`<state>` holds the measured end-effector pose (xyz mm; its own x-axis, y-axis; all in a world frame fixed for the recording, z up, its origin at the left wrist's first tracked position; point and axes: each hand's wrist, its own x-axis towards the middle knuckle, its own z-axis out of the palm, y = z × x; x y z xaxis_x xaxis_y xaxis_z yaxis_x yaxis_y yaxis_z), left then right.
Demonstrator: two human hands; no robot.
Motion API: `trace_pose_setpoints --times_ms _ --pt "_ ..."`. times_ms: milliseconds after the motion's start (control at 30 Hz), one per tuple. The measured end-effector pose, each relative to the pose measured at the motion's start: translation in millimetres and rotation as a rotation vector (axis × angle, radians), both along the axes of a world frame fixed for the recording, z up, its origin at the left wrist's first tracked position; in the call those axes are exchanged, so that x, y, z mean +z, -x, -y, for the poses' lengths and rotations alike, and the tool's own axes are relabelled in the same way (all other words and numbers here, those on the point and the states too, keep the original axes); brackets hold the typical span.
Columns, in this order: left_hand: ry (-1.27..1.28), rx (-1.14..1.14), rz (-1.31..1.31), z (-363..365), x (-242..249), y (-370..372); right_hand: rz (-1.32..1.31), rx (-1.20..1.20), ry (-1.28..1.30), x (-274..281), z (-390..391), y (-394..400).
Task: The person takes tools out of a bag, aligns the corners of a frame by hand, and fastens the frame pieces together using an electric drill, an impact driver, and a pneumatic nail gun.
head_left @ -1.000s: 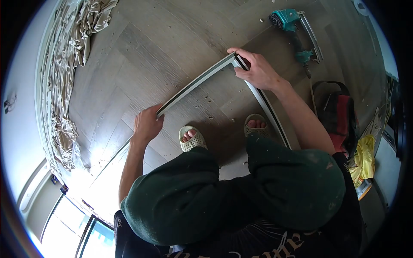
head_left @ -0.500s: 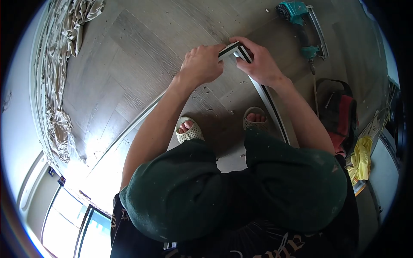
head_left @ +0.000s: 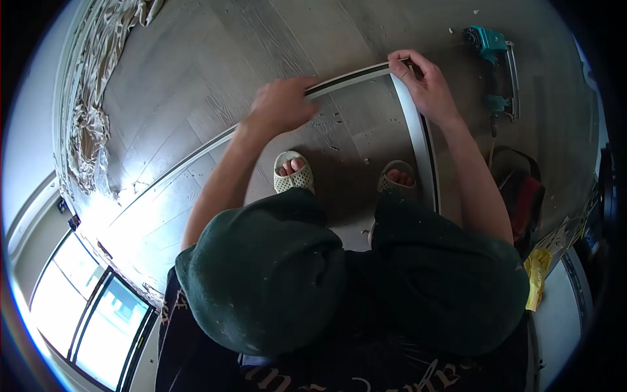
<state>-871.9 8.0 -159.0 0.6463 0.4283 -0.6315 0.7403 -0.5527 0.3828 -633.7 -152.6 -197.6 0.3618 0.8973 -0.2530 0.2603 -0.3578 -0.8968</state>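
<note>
A thin white frame (head_left: 356, 77) with a dark stripe along its edge is held above the floor, its two long bars meeting at a corner near my right hand. My right hand (head_left: 428, 88) grips that corner, with the thumb on the near side and the fingers bent over the far side. Along the left bar, my left hand (head_left: 281, 106) is around the strip, blurred by motion, its fingers and thumb on either side. The right bar (head_left: 424, 157) runs back toward my right knee.
A teal nail gun (head_left: 488, 44) lies on the wood-look floor (head_left: 215, 72) at upper right, with a hose attached. Below it sits a black and red bag (head_left: 526, 202), near yellow plastic (head_left: 537, 277). Crumpled beige fabric (head_left: 91, 124) lies along the left. Small debris dots the floor.
My left hand has slid left along the bar, away from the corner. My right hand has shifted right and slightly up with the corner, and the bars now spread wider.
</note>
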Motion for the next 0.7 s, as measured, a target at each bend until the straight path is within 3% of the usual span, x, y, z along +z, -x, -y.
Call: trace_pose_setpoints --times_ms 67,167,233,367,700 --pt "-0.022 0.012 0.031 -17 1 85 0.023 -0.002 -0.018 2 4 -6" --pt "-0.099 0.195 -0.311 -41 25 194 0.001 0.019 0.014 5 2 -3" --pt "-0.119 0.345 -0.359 -57 18 264 -0.01 0.024 -0.006 -1 0 -1" --pt "-0.253 0.26 -0.35 -60 15 290 -0.015 0.006 -0.025 -6 1 -6" --pt "-0.271 0.205 -0.389 -60 18 288 -0.015 0.006 0.021 -3 1 -5"
